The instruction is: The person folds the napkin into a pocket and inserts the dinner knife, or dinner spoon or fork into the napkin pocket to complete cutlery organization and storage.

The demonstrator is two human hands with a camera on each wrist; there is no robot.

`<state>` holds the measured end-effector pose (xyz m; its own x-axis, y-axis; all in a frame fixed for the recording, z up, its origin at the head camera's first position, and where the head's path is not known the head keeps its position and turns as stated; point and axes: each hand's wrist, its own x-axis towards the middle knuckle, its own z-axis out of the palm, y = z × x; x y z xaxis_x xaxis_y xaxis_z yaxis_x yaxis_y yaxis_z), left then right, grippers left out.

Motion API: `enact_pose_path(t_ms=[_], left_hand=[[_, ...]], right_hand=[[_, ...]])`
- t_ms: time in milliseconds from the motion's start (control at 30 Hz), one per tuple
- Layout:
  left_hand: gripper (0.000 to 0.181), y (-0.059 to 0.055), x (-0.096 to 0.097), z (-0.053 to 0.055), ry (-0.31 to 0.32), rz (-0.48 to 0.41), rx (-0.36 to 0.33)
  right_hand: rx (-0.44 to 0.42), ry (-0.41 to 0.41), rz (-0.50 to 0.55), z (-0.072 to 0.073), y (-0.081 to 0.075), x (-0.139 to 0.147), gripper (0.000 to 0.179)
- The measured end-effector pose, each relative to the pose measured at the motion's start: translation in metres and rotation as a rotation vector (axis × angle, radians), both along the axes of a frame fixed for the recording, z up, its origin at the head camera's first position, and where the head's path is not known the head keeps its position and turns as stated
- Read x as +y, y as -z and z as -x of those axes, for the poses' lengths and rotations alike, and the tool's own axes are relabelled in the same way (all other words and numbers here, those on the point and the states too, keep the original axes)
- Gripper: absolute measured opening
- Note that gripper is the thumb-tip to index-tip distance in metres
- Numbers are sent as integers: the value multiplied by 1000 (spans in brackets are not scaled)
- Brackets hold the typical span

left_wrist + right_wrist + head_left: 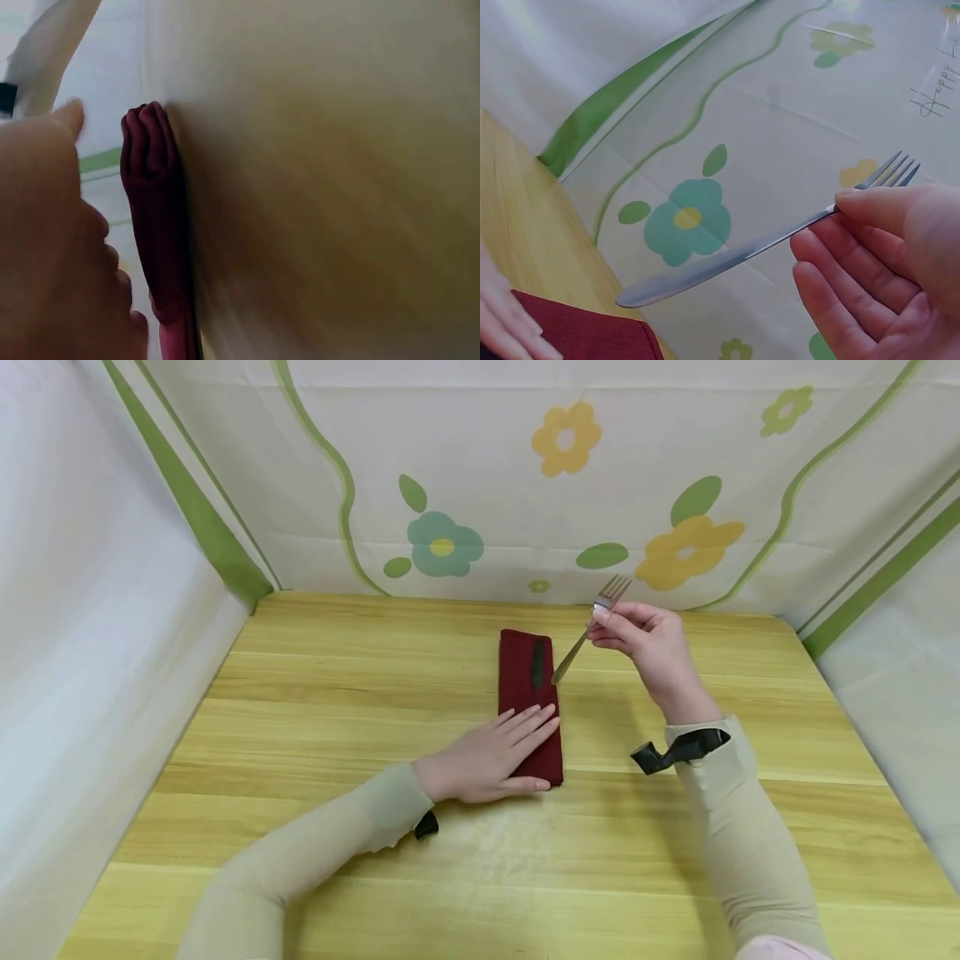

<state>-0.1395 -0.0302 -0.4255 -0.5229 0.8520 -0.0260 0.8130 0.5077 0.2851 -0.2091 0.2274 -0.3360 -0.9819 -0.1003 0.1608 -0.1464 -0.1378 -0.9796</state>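
Note:
A dark red folded cloth (525,668) lies lengthwise on the wooden table, a narrow dark patch near its far end. My left hand (498,756) rests across its near half, fingers straight and slightly spread, thumb near the bottom edge. In the left wrist view, the cloth (154,217) shows several stacked layers at its end. My right hand (648,639) pinches a metal fork (573,656) by the neck between thumb and fingers. The fork's tines point up and away, and its handle slants down toward the cloth's right edge. The right wrist view shows the whole fork (727,259) raised in the air.
A wooden table (315,693) spreads under both arms. White fabric (495,460) with printed flowers and green lines hangs behind it, and plain white fabric (97,610) borders the left side. Dark wrist mounts (678,750) sit on the sleeves.

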Motion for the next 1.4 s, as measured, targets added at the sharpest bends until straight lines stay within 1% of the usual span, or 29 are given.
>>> enact_pose_path(t_ms=[100,200,300,400,600,700,767,867,1033,1200,1400], left_hand=[[79,0,2,-3,6,83,16],[74,1,3,-5,11,134,22],[73,4,4,-6,9,147,24],[73,8,3,-5,7,151,29],[72,13,2,-4,12,148,8],[72,14,2,-4,12,148,5],[71,14,2,-3,11,152,6],[72,13,3,-3,8,160,6],[72,10,3,-4,5,171,4],[72,6,3,-5,5,171,3],[71,5,3,-6,5,173,4]], right_hand=[[-26,-34,23,2,1,-2,21],[-58,-76,38,8,3,-7,20],[-92,-117,20,18,9,-13,22],[-132,-158,-13,32,16,-22,25],[-238,-216,-52,62,37,-38,24],[-294,-242,-70,72,49,-44,31],[-321,-255,-94,76,56,-46,37],[-348,-275,-118,78,65,-48,41],[-372,-302,-145,75,74,-49,35],[-390,-341,-165,70,78,-51,32],[-440,-358,-164,66,81,-49,32]])
